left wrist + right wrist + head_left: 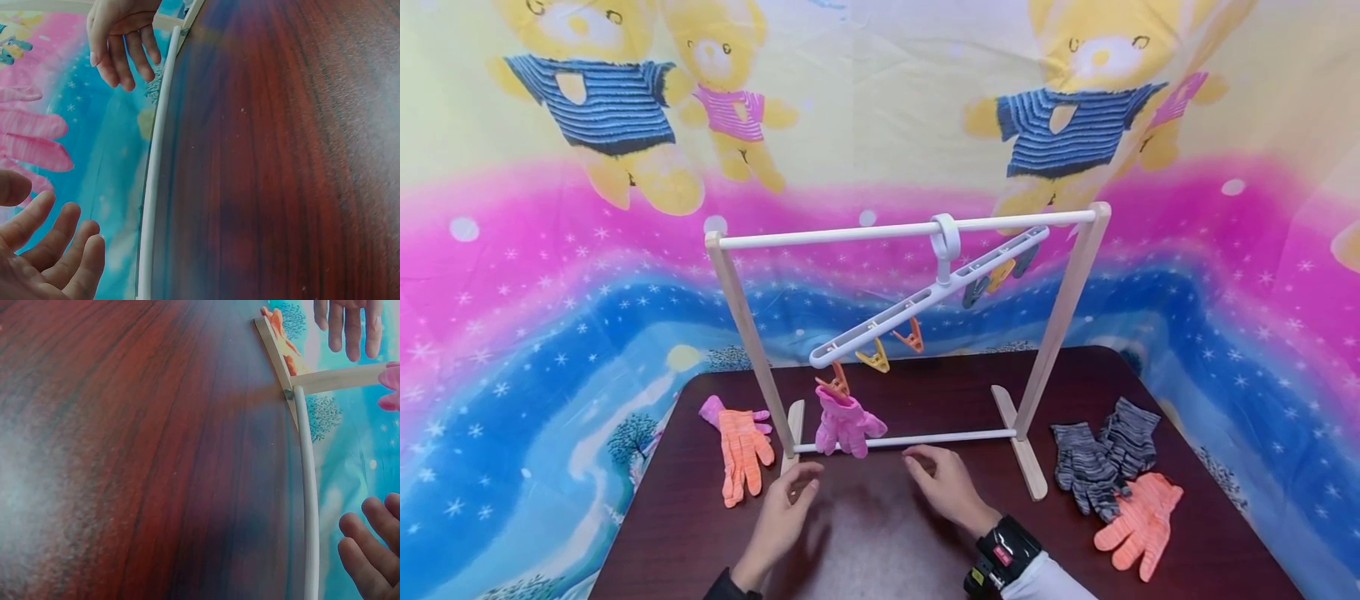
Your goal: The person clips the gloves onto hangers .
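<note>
Left hand (784,507) empty, fingers loosely bent and apart, just to the near side of a hanging pink glove (846,427).
Far and slightly right from there: that same pink glove, cuff up in an orange clip (835,381) under the near left end of the white hanger (937,292), fingers down, long axis roughly upright (seemingly touched by neither hand). Farther right: right hand (951,490), likewise empty with loosely bent fingers, glove to its far left; left hand apparently nearer.
</note>
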The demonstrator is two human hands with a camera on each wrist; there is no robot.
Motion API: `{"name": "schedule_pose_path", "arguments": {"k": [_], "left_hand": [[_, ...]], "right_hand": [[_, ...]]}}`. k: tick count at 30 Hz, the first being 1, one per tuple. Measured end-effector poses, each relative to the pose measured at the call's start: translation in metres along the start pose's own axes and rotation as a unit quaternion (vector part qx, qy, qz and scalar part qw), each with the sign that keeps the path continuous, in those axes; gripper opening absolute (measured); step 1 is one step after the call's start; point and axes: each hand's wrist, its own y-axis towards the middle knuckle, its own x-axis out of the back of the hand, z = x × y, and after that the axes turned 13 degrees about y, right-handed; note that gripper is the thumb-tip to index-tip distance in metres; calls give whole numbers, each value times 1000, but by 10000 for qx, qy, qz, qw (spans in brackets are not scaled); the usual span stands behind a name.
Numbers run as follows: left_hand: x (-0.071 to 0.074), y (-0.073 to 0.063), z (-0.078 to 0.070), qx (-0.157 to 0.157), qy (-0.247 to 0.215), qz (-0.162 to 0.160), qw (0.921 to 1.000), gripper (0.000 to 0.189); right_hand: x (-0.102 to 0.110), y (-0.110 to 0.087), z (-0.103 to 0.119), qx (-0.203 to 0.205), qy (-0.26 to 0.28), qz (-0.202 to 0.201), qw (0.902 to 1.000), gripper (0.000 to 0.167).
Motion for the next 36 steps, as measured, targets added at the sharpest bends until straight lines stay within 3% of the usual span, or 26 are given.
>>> {"name": "schedule_pose_path", "arguments": {"k": [5, 11, 17, 22, 29, 36], "left_hand": [[-5, -2, 0, 117, 110, 244, 9996, 25], [-11, -4, 0, -148, 314, 440, 9984, 26], [-14, -6, -3, -183, 471, 495, 9975, 26], [-20, -9, -5, -439, 532, 573, 9960, 25], [-29, -12, -8, -997, 993, 817, 9867, 26], [-34, -12, -13, -1182, 1220, 927, 9811, 25]], "right_hand": [[3, -2, -2, 2, -238, -110, 9997, 15], [10, -6, -5, 2, -521, -189, 9985, 18], [19, -9, -10, -55, -777, -239, 9967, 18], [29, -8, -12, -35, -820, -252, 9963, 18], [42, -11, -15, -172, -731, -191, 9970, 20], [58, -16, -17, -375, -889, -218, 9951, 21]]}}
